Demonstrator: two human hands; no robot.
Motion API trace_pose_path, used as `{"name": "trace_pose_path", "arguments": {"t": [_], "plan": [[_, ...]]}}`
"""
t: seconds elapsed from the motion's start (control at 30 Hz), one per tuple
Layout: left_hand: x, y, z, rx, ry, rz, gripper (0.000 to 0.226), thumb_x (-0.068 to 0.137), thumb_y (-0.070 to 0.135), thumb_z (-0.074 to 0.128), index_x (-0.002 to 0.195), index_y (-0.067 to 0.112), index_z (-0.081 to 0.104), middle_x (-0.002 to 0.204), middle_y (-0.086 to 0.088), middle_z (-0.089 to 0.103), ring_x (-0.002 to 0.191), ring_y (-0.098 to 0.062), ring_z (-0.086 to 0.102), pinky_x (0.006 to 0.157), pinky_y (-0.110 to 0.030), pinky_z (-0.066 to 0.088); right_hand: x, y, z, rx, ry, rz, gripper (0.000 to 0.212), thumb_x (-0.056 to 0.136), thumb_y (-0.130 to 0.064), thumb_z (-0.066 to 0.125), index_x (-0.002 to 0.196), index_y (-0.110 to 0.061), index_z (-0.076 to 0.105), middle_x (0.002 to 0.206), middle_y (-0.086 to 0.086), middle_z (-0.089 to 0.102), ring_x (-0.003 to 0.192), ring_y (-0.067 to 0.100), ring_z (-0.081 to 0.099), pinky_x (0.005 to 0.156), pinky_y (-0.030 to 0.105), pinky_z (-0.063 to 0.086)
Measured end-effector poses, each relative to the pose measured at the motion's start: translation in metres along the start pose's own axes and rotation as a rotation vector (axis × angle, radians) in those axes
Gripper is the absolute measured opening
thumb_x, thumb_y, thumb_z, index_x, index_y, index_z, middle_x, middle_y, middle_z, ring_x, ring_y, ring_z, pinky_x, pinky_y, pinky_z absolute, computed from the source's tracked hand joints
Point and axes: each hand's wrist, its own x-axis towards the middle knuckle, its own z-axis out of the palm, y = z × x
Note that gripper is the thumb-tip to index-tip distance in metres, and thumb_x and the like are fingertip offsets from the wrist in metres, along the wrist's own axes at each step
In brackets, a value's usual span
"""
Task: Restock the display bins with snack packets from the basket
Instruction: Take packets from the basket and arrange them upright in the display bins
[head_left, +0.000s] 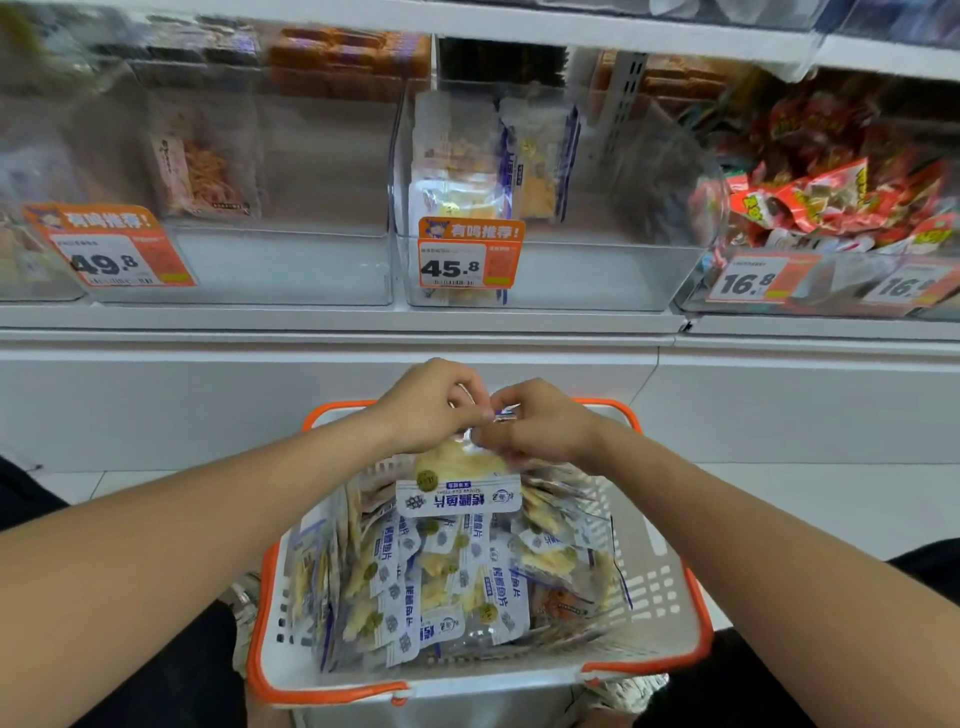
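Both hands on one snack packet (457, 486) — left hand (428, 408) and right hand (543, 423) pinch its far edge side by side. It hangs from that edge back toward the body, long axis fore-aft, just over the heaped basket (262, 597). Matching stock sits in the middle bin (571, 275) behind the 45.8 tag (470, 253), straight ahead and above the grip — so the move looks up-and-forward, neither hand clearly nearer; possibly more than one packet is pinched, since fingers hide that edge.
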Motion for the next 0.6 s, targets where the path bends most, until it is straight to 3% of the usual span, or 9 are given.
{"name": "trace_pose_path", "arguments": {"t": [0.07,0.17,0.23,0.3,0.37,0.43,0.5,0.6], "plan": [[0.0,0.006,-0.001,0.053,0.173,0.011,0.01,0.096,0.032,0.073,0.088,0.026,0.07,0.072,0.01,0.074,0.074,-0.011,0.068,0.071,-0.031,0.052,0.0,-0.002,-0.003,0.042,0.101,-0.026,0.016,0.088,-0.02,0.08,0.098,-0.009,0.075,0.064,0.005,0.065,0.056,0.014,0.057,0.055,0.024,0.048],[-0.001,0.009,-0.001,0.254,0.461,-0.075,0.015,0.101,0.035,0.057,0.112,0.027,0.062,0.113,0.007,0.066,0.112,-0.021,0.057,0.094,-0.041,0.046,0.001,-0.006,-0.007,0.189,0.272,-0.028,0.01,0.088,-0.014,0.077,0.088,-0.005,0.074,0.065,0.007,0.064,0.053,0.014,0.057,0.054,0.028,0.053],[-0.007,0.014,-0.002,0.219,0.521,-0.173,0.031,0.101,0.034,0.055,0.129,0.02,0.05,0.128,-0.002,0.052,0.121,-0.026,0.048,0.099,-0.04,0.042,0.001,-0.008,-0.009,0.362,0.389,-0.016,0.007,0.085,-0.006,0.074,0.081,-0.002,0.069,0.066,0.009,0.06,0.049,0.016,0.057,0.056,0.036,0.059],[-0.01,0.02,-0.002,0.004,0.496,-0.257,0.037,0.102,0.039,0.055,0.129,0.015,0.046,0.121,0.0,0.053,0.107,-0.021,0.056,0.085,-0.032,0.048,0.0,-0.01,-0.011,0.525,0.454,-0.005,0.004,0.085,-0.002,0.069,0.083,-0.002,0.065,0.066,0.008,0.057,0.049,0.017,0.059,0.054,0.035,0.059],[-0.011,0.025,-0.003,-0.28,0.445,-0.296,0.035,0.098,0.043,0.057,0.111,0.011,0.057,0.1,-0.002,0.067,0.089,-0.022,0.067,0.07,-0.033,0.055,-0.002,-0.011,-0.013,0.585,0.434,-0.018,0.007,0.084,-0.001,0.067,0.087,-0.005,0.063,0.066,0.008,0.058,0.052,0.021,0.058,0.05,0.03,0.054],[-0.012,0.029,-0.003,-0.374,0.419,-0.224,0.032,0.09,0.04,0.058,0.099,0.01,0.064,0.088,-0.003,0.073,0.086,-0.028,0.071,0.076,-0.041,0.059,-0.006,-0.013,-0.013,0.509,0.394,-0.05,0.013,0.084,0.002,0.065,0.091,-0.008,0.061,0.063,0.003,0.062,0.052,0.017,0.056,0.047,0.023,0.046],[-0.015,0.041,-0.004,-0.324,0.406,-0.1,0.016,0.097,0.032,0.061,0.105,0.021,0.069,0.094,0.003,0.077,0.092,-0.023,0.073,0.084,-0.044,0.059,-0.012,-0.018,-0.011,0.442,0.4,-0.136,0.018,0.085,0.001,0.062,0.098,-0.011,0.065,0.067,0.002,0.065,0.057,0.016,0.059,0.052,0.027,0.049],[-0.016,0.059,-0.012,-0.35,0.385,0.086,0.016,0.105,0.026,0.063,0.118,0.024,0.072,0.096,0.007,0.08,0.088,-0.014,0.076,0.083,-0.041,0.062,-0.017,-0.028,-0.015,0.512,0.483,-0.26,0.01,0.082,-0.007,0.059,0.088,-0.01,0.067,0.074,0.003,0.064,0.068,0.02,0.06,0.062,0.034,0.051]]}}
